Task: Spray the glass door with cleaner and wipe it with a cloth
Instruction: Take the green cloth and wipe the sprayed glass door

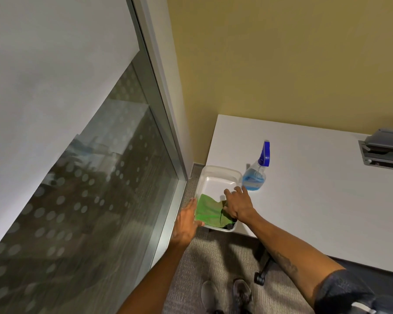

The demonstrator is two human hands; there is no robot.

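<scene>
A green cloth [208, 211] lies in a clear plastic tub [220, 172] on the near left corner of a white table [315, 200]. My right hand [238, 203] rests on the cloth inside the tub, fingers spread. My left hand [186, 222] is flat against the tub's left side, thumb at the cloth's edge. A spray bottle [256, 171] with blue liquid and a blue trigger head stands upright just right of the tub. The glass door [89, 177], with a frosted dot pattern and a metal frame, fills the left.
A yellow wall rises behind the table. A grey cable box [383, 150] is set into the table at far right. A chair caster [260, 277] and my shoes [227, 295] are on the grey carpet below.
</scene>
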